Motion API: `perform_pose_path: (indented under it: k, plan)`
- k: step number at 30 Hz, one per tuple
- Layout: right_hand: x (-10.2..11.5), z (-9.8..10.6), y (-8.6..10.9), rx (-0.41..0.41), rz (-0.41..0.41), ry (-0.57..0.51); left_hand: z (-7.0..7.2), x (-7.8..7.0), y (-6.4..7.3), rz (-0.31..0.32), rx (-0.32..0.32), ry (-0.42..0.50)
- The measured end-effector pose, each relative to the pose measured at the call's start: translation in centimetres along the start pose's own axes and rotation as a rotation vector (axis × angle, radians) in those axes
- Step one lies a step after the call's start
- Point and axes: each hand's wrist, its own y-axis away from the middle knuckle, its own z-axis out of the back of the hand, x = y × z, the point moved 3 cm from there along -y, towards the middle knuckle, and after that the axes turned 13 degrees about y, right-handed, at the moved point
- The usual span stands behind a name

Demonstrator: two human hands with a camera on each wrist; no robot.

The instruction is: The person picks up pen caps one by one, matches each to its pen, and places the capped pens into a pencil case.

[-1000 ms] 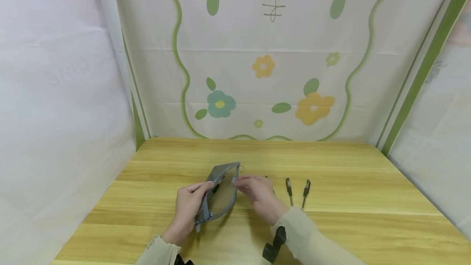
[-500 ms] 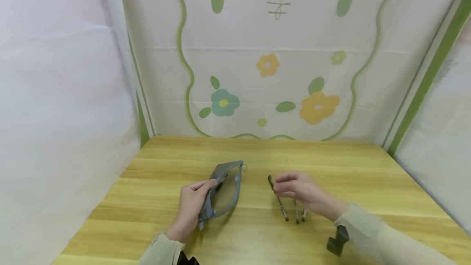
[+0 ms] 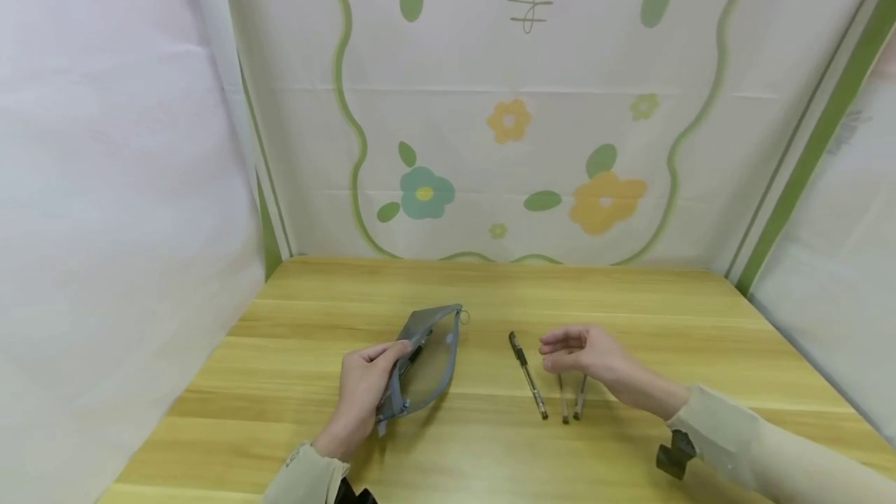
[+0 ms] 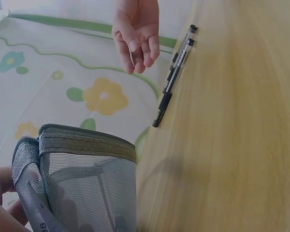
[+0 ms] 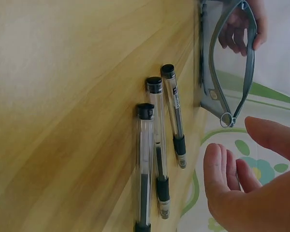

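A grey mesh zipper pouch (image 3: 453,356) gapes at its top, with a dark pen (image 3: 414,358) lying inside. My left hand (image 3: 364,387) pinches the pouch by one side of its opening, thumb uppermost. To the right, three clear pens with black caps and grips lie on the table; the nearest to the pouch is fully seen as a pen (image 3: 528,376). My right hand (image 3: 588,352) hovers above the other two and hides their far ends. In the right wrist view its fingers (image 5: 215,169) are loosely bent, apart from the thumb, and hold nothing.
The wooden table (image 3: 665,317) runs back to a flower-printed cloth (image 3: 462,138). White cloth walls (image 3: 126,255) rise on both sides. A small metal ring (image 5: 226,120) hangs at the pouch's zipper end.
My right hand has left the pouch's mouth and moved right to above the pens, then slightly farther right, uncovering the nearest pen. My left hand keeps its hold on the pouch.
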Motion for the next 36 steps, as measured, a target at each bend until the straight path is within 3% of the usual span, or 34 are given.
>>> perform_pose_path:
  k: [14, 36]
  plan:
    - [-1.7, -1.1, -1.1, -0.045, -0.018, -0.021, -0.1, 0.2, 0.0, 0.003, 0.008, 0.014]
    - [0.3, -2.0, -2.3, -0.08, -0.041, 0.037, -0.1, 0.3, -0.1, 0.014, -0.008, -0.016]
